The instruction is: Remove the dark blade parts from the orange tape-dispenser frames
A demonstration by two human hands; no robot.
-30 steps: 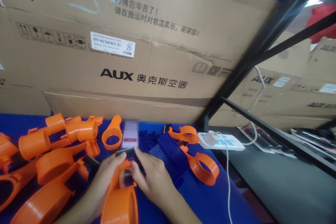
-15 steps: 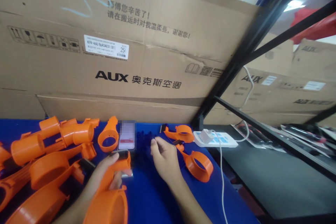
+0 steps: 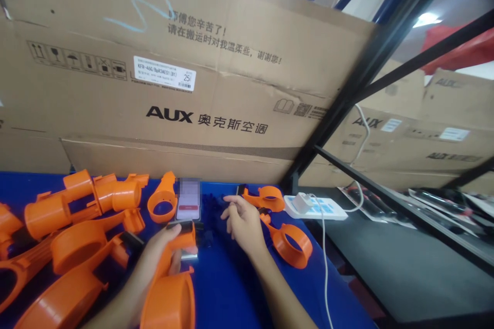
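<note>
The left hand is closed around an orange tape dispenser, its thumb on the black top of the narrow end and the wide round part towards the viewer, at the bottom edge of the view. That grip is the same as in both earlier frames.

The right hand has changed more. One second ago its fingers were against the dispenser's narrow end; half a second ago it was already away, over the small dark blue parts, fingers curled together. Now it is at about the same place, but the index finger reaches out to the left and the other fingers are loosely bent. Whether it holds anything, I cannot tell.

The phone has stayed on the blue worktop, just beyond the left hand. Two more dispensers lie right of the right hand, as before.
</note>
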